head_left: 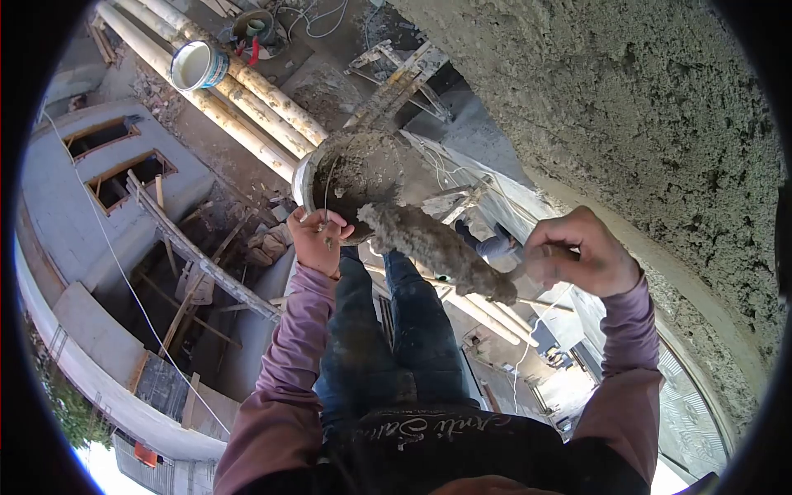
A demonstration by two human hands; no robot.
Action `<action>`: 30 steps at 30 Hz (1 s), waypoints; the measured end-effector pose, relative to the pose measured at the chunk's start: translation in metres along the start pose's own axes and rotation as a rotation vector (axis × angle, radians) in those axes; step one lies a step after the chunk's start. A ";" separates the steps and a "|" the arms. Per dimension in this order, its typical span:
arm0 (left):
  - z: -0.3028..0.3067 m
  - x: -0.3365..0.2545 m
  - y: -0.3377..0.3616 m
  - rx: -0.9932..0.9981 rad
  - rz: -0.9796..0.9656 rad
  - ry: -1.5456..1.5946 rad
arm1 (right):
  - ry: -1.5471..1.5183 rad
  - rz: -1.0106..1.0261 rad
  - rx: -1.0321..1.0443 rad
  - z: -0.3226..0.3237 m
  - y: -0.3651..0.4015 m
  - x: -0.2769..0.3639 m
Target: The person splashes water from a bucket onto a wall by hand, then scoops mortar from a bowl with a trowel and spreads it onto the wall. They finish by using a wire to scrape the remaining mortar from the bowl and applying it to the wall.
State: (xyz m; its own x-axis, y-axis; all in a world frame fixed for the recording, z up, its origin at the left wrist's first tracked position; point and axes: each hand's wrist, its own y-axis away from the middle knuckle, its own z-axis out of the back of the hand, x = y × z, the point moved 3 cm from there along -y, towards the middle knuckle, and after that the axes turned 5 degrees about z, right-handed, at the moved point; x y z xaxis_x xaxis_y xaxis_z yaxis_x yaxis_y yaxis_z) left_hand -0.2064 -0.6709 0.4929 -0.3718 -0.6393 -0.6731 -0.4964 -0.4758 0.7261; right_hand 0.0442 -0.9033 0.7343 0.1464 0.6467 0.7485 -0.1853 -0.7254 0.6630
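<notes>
My right hand [582, 252] is closed around the handle end of a trowel. Wet grey mortar [437, 252] lies in a long heap over the trowel's blade and hides most of it. The far end of that heap reaches the mouth of a bucket [304, 180], which has more mortar inside. At the bucket's near edge, my left hand [318, 239] is closed on its rim and thin wire handle. Rough grey plaster covers the wall [635, 107] beyond my right hand.
Long wooden poles [256, 107] run toward the upper left, with a white pail [198, 66] standing on them. A mortar-splashed trestle [404, 82] is near the wall. Far below, another person [495, 245] is partly visible. A white cable [124, 252] crosses the left side.
</notes>
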 end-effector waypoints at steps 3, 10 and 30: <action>0.004 0.003 -0.002 -0.036 0.052 -0.086 | -0.329 -0.174 -0.124 0.066 -0.025 -0.065; -0.004 0.016 0.000 -0.040 0.106 -0.078 | 0.377 -0.405 -0.754 -0.042 0.091 -0.057; -0.059 0.028 0.023 0.147 0.078 -0.113 | 0.530 0.130 -0.628 -0.096 0.004 -0.148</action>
State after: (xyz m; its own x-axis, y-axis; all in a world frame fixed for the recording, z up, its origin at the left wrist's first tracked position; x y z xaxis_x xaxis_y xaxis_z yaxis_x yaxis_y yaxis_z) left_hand -0.1821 -0.7351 0.4986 -0.4957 -0.5947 -0.6329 -0.5687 -0.3285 0.7541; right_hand -0.0718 -0.9788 0.6253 -0.3615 0.7058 0.6092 -0.6998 -0.6372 0.3229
